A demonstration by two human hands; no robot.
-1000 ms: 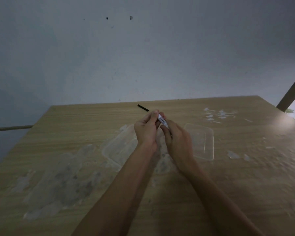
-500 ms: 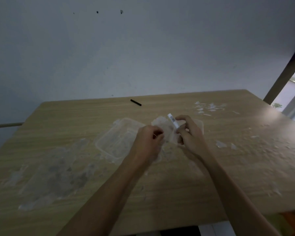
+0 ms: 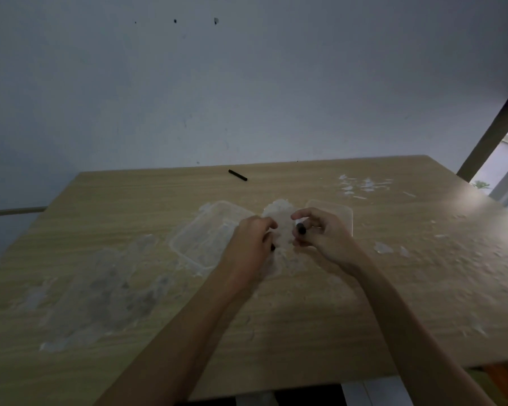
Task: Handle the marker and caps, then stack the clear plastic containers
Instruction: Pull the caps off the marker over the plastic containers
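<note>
- Marker (image 3: 300,229) sits pinched in right hand (image 3: 323,238), dark end toward camera, above table (image 3: 393,303).
- Judged light, rigid, smooth; best pinched mid-barrel.
- Left hand (image 3: 251,241) curled closed around a small dark piece (image 3: 272,247), probably a cap.
- Clear containers (image 3: 200,241) (image 3: 342,213) lie flat beneath hands, unstacked; thin, flexible; grip at rims.
- Black stick (image 3: 237,175) near far edge.

Bare plain room, scuffed wooden table (image 3: 393,303), blank pale wall (image 3: 247,83)
</note>
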